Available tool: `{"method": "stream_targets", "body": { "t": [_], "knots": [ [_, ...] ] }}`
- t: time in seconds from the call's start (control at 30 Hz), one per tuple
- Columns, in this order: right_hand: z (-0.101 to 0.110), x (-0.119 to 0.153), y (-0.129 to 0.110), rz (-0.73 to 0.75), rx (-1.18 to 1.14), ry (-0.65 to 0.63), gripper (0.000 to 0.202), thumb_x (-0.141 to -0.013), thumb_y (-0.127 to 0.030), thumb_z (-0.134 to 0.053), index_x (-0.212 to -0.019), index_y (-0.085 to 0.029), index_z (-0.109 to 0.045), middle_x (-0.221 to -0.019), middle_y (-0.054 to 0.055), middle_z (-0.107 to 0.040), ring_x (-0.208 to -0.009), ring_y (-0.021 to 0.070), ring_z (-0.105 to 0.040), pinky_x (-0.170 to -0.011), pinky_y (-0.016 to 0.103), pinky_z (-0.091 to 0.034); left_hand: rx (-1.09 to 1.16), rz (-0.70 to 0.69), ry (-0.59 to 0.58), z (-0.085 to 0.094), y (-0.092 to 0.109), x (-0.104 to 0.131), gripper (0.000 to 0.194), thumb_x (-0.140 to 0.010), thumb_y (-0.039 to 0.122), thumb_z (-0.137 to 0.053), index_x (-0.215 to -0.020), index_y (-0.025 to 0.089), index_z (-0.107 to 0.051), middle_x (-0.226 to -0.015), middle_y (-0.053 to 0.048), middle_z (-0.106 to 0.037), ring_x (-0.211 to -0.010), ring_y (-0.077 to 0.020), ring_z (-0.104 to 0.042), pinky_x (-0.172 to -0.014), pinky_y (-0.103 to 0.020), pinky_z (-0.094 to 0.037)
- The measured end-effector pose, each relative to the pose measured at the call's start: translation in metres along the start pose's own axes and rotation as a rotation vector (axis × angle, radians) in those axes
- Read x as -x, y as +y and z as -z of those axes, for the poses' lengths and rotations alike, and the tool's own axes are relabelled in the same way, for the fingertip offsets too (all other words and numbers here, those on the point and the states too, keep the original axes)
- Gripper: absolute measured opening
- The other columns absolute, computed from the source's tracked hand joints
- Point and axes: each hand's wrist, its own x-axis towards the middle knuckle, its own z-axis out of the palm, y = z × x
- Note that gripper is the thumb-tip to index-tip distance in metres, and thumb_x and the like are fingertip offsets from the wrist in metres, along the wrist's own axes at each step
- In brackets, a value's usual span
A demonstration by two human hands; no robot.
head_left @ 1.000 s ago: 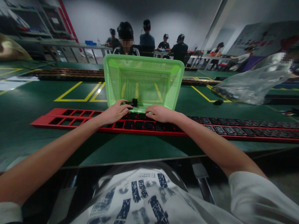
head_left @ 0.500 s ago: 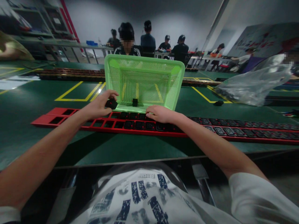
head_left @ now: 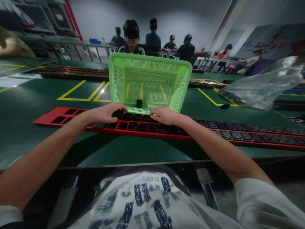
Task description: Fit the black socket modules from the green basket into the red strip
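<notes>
My left hand is closed around a black plastic block, bringing it against the back row of a long red tray. Farther right, my right hand lies over the same back row, fingers curled, beside the front rim of a green mesh basket. What those fingers grip is hidden; a bit of light green shows between finger and thumb. Black square pieces fill the tray's right part, while several slots at its left are bare. Inside the basket lies one small black block.
A clear plastic bag with dark contents stands at the right, beside a loose black piece. Long dark strips lie behind the basket. A co-worker sits across the green table; other people are farther back.
My left hand has moved right and down with the black block, from beside the basket's corner onto the tray's back row. My right hand stays nearly in place.
</notes>
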Motion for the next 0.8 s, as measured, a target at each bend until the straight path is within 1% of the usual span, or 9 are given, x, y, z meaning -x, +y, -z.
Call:
{"method": "stream_targets", "body": {
  "t": [0.1,0.2,0.33,0.47,0.57,0.63,0.73,0.8],
  "knots": [
    [-0.0001,-0.0006,0.0007,0.001,0.022,-0.011,0.031,-0.114,-0.031,-0.047,-0.112,-0.015,-0.074,-0.118,0.015,-0.076,-0.107,0.0259,-0.066,-0.098,0.038,-0.049,0.047,-0.016,0.021,0.0001,0.0002,-0.0011,0.053,-0.071,0.027,-0.058,-0.122,0.022,-0.071,-0.123,-0.010,-0.072,-0.114,-0.0298,-0.070,-0.107,-0.044,-0.054],
    [-0.0001,-0.0006,0.0013,0.008,0.035,-0.012,0.032,-0.114,-0.031,-0.046,-0.110,-0.016,-0.074,-0.117,0.014,-0.076,-0.105,0.0255,-0.065,-0.097,0.038,-0.049,0.067,-0.030,0.028,-0.0002,-0.0013,-0.0020,0.046,-0.072,0.027,-0.059,-0.116,0.024,-0.072,-0.121,-0.010,-0.073,-0.113,-0.0291,-0.070,-0.107,-0.043,-0.055],
    [0.0007,0.0001,0.0000,0.006,0.032,-0.009,0.032,-0.114,-0.031,-0.046,-0.112,-0.016,-0.074,-0.117,0.015,-0.076,-0.105,0.0254,-0.065,-0.097,0.038,-0.049,0.061,-0.019,0.008,0.0006,-0.0020,-0.0013,0.044,-0.074,0.029,-0.059,-0.116,0.023,-0.072,-0.119,-0.010,-0.074,-0.112,-0.0289,-0.071,-0.106,-0.043,-0.055],
    [0.0018,0.0003,-0.0024,0.000,0.011,-0.016,0.031,-0.114,-0.030,-0.047,-0.112,-0.015,-0.074,-0.117,0.016,-0.076,-0.107,0.0262,-0.066,-0.098,0.038,-0.049,0.051,-0.006,0.015,0.0029,0.0029,-0.0008,0.039,-0.084,0.036,-0.059,-0.119,0.023,-0.072,-0.123,-0.010,-0.073,-0.115,-0.0293,-0.070,-0.108,-0.043,-0.054],
    [0.0019,-0.0002,-0.0027,-0.002,0.004,-0.018,0.032,-0.114,-0.029,-0.047,-0.112,-0.014,-0.074,-0.118,0.017,-0.076,-0.108,0.0269,-0.066,-0.099,0.039,-0.049,0.017,0.031,0.079,0.0031,0.0052,-0.0028,0.031,-0.093,0.040,-0.053,-0.110,0.022,-0.071,-0.116,-0.010,-0.073,-0.108,-0.0276,-0.069,-0.103,-0.042,-0.054],
    [0.0017,-0.0006,-0.0021,-0.005,0.005,-0.016,0.031,-0.114,-0.030,-0.047,-0.111,-0.014,-0.074,-0.117,0.016,-0.076,-0.107,0.0265,-0.066,-0.099,0.038,-0.049,-0.006,0.070,0.100,0.0023,0.0039,-0.0047,0.027,-0.093,0.038,-0.051,-0.101,0.022,-0.071,-0.106,-0.009,-0.073,-0.101,-0.0266,-0.069,-0.098,-0.041,-0.054],
    [0.0014,-0.0010,-0.0013,-0.010,0.000,-0.009,0.029,-0.114,-0.031,-0.049,-0.108,-0.017,-0.074,-0.115,0.014,-0.076,-0.105,0.0253,-0.066,-0.096,0.037,-0.049,-0.013,0.091,0.069,0.0005,-0.0003,-0.0065,0.022,-0.090,0.036,-0.052,-0.094,0.023,-0.070,-0.099,-0.009,-0.073,-0.097,-0.0265,-0.069,-0.097,-0.041,-0.054],
    [0.0016,-0.0009,-0.0015,-0.010,0.001,-0.008,0.029,-0.114,-0.031,-0.049,-0.108,-0.017,-0.074,-0.115,0.013,-0.076,-0.104,0.0253,-0.066,-0.096,0.037,-0.049,-0.003,0.084,0.048,-0.0005,-0.0031,-0.0063,0.023,-0.090,0.037,-0.052,-0.095,0.024,-0.070,-0.102,-0.009,-0.074,-0.099,-0.0266,-0.069,-0.099,-0.041,-0.054]
  ]
}}
